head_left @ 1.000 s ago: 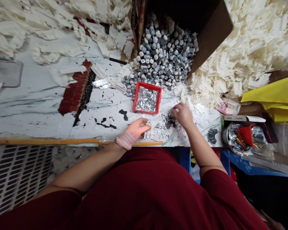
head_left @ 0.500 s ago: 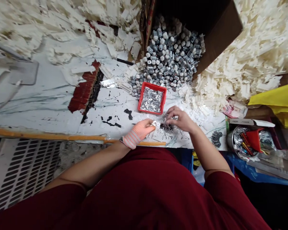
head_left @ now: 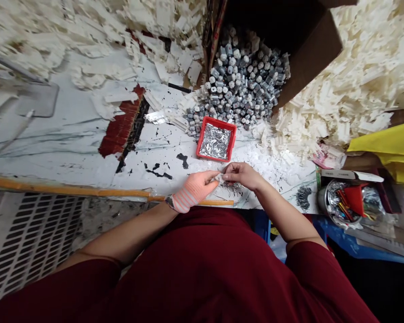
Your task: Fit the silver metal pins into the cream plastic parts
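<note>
the left hand (head_left: 195, 187), in an orange striped glove, and the bare right hand (head_left: 243, 176) meet at lower centre, fingers curled and pinched together on a small white plastic piece (head_left: 217, 178). loose silver metal pins (head_left: 234, 188) lie just below on the white marbled table (head_left: 70, 134), beneath a red square tray (head_left: 233, 143) of matching pins.

1. Red square plastic tray (head_left: 216, 119) sits on the white marbled counter (head_left: 54, 143), before an open cardboard box (head_left: 309, 58) of grey metal motors (head_left: 242, 76).
2. Cream plastic parts (head_left: 357, 89) lie heaped right of the box.
3. Loose metal pins (head_left: 234, 189) lie beneath the left hand (head_left: 195, 189) and right hand (head_left: 240, 176).
</note>
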### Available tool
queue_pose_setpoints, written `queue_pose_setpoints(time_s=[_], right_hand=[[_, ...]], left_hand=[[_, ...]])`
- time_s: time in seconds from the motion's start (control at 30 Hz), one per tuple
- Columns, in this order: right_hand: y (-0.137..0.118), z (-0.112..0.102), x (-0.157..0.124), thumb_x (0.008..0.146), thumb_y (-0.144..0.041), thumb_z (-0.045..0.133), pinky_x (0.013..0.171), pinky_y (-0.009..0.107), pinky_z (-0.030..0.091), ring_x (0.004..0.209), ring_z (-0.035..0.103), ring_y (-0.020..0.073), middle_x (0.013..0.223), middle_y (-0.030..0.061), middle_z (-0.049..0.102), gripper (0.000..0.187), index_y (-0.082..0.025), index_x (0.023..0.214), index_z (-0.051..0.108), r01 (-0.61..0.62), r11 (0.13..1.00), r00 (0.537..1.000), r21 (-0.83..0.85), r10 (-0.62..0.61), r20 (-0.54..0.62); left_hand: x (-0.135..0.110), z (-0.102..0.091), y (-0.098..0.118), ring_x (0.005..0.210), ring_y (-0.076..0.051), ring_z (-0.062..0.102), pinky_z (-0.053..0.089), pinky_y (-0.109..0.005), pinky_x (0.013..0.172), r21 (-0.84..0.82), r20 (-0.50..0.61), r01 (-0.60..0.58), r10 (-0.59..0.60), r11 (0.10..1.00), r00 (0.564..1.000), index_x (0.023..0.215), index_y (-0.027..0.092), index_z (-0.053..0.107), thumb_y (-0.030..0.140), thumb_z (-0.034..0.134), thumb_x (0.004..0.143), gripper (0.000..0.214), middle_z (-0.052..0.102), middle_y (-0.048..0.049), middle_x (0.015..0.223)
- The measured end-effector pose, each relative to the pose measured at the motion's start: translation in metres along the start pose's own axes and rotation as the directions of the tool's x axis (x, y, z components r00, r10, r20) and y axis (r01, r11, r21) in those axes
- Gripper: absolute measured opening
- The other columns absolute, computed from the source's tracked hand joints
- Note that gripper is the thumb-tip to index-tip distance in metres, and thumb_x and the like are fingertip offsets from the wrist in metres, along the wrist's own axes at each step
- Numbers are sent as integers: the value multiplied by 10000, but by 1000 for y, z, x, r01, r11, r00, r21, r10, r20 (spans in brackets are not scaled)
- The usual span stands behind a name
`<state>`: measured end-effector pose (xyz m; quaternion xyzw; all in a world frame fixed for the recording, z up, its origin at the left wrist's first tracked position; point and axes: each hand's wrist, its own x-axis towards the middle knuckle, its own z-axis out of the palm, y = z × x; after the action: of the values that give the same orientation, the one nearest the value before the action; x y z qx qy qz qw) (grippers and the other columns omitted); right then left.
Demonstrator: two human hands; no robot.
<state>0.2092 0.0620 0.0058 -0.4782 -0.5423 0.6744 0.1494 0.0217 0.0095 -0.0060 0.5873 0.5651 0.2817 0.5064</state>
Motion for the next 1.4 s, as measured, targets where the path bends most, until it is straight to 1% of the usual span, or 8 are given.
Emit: queue_pose_setpoints(time_s=[0.23,0.37,0.5,0.6,0.8,1.1,1.27,1.4], right_hand=[[-15,-29,21,723,-399,724,630,281,451,668,550,136,721,0,627,260,-191,739,569,157,841,978,-518,-207,-39],[-33,-92,66,878,-192,501,790,380,422,946,536,237,1011,131,635,108,-165,918,597,-96,433,803,-896,-498,-327],[-32,-126,95,857,-117,445,807,396,394,1020,503,282,1087,176,611,195,-139,961,609,-103,135,873,-985,-463,-155],[-29,-131,98,798,-143,510,786,371,407,940,537,254,1000,148,635,155,-136,905,622,-91,246,854,-965,-479,-203],[-20,-95,76,840,-324,472,592,266,441,619,554,128,687,13,610,205,-155,790,577,68,913,712,-402,-326,-622],[10,31,-7,850,-352,566,757,359,480,805,614,211,819,92,691,207,-175,901,660,270,527,686,-806,-693,-223],[15,35,-12,894,-399,513,702,291,492,749,622,163,844,63,692,270,-175,945,654,261,775,807,-575,-502,-310],[3,-2,-6,864,-495,535,690,278,494,742,631,157,831,43,696,347,-174,900,663,233,862,945,-450,-311,-106]], left_hand=[[0,1,-5,573,-96,412,341,-217,539,-243,171,80,-39,967,985,837,189,527,190,549,700,139,466,55,646],[1,-3,5,571,-83,348,299,-212,522,-327,185,157,-100,932,978,769,186,449,185,545,679,132,384,63,650],[2,-6,10,531,-75,326,263,-211,492,-368,192,229,-167,901,967,759,187,434,181,548,661,151,367,72,608],[3,-4,5,500,-67,349,264,-203,470,-453,217,271,-189,849,958,762,187,435,190,559,658,162,386,74,585],[14,7,-7,497,-93,496,364,-207,435,-668,209,311,-231,676,950,823,188,461,214,601,663,214,503,44,632],[18,6,10,677,-128,609,546,-263,546,-765,-17,159,-266,624,964,945,173,508,262,687,679,334,605,-5,850],[14,3,5,578,-120,605,555,-285,531,-720,-65,83,-186,689,980,950,177,482,273,674,713,320,608,23,765],[13,-3,7,551,-120,597,510,-243,456,-747,89,168,-154,643,984,970,162,488,260,680,700,345,599,17,734]])
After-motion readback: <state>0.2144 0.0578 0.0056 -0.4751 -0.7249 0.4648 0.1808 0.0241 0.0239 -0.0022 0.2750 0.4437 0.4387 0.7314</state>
